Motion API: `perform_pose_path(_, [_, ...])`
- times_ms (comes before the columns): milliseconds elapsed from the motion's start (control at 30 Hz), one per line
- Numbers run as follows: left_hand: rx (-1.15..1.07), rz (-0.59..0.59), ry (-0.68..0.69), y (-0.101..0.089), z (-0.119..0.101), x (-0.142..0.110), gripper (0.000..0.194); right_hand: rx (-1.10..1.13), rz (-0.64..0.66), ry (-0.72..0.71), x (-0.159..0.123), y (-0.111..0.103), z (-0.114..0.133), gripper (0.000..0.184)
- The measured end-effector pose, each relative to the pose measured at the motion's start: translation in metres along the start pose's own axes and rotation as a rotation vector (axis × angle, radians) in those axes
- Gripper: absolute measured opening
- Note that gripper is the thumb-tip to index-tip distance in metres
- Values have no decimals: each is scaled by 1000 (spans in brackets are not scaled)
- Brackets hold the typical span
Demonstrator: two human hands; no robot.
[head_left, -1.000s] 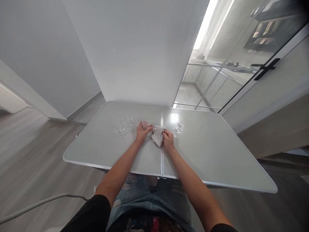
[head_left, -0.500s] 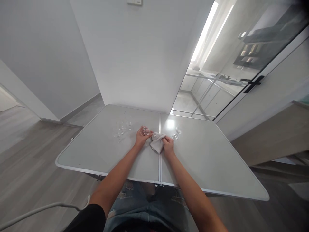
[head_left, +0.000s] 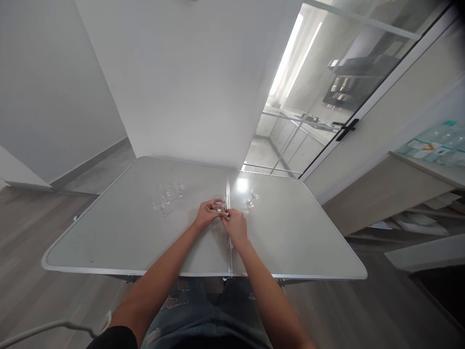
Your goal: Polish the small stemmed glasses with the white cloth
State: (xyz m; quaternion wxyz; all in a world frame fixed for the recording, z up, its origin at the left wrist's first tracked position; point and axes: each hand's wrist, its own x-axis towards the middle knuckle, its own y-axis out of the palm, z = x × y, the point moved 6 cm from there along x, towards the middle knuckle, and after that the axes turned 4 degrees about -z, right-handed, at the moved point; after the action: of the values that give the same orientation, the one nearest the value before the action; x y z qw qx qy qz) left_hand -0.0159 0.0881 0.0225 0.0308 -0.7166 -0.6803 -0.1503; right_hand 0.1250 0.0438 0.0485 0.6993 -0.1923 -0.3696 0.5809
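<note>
Over the table's middle seam, a clear stemmed glass [head_left: 219,203] is held between my two hands. My left hand [head_left: 207,213] has its fingers curled round the bowl. My right hand [head_left: 235,225] is closed at the stem and foot end, close against the left fingertips. The cloth is mostly hidden now; only a small pale bit shows below my right wrist, and I cannot tell whether it is cloth. Another stemmed glass [head_left: 251,198] stands right of my right hand. Several clear glasses [head_left: 167,195] stand in a group to the left.
The pale folding table [head_left: 116,232] has a metal edge and a centre seam. Behind it rises a white wall [head_left: 174,87], with a glazed door [head_left: 290,126] at the right. A shelf unit [head_left: 392,194] with plastic bottles [head_left: 432,145] stands at far right.
The grey-white cloth, earlier held between both hands, has dropped almost wholly out of sight. My right hand has come in against the glass and left fingers. The view has swung rightward.
</note>
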Motion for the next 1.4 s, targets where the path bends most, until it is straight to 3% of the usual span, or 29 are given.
perform_pose_path(133, [23,23,44,4,-7,-2,55,-133,-4,12,2,7,-1,17])
perform_pose_path(367, [52,132,65,22,-14,-7,52,-201,-44,-55,-15,-22,-13,15])
perform_pose_path(467, [65,144,79,25,-15,-9,52,-141,-14,-83,-22,-25,-18,23])
perform_pose_path(567, [70,170,86,29,-15,-12,52,-99,-17,-65,-24,-26,-21,18])
perform_pose_path(767, [107,254,75,39,-14,-17,58,-236,-32,-74,-25,-31,-22,17])
perform_pose_path(900, [117,225,60,36,-15,-15,71,-170,-116,-1,-15,-62,-58,26])
perform_pose_path(1100, [156,169,46,31,-16,-11,44,35,-250,224,31,-115,-154,29])
perform_pose_path(1233, [219,123,87,27,-18,-10,35,13,-196,267,58,-115,-185,27])
perform_pose_path(1400, [287,116,103,25,-15,-9,29,25,-147,289,74,-100,-194,29])
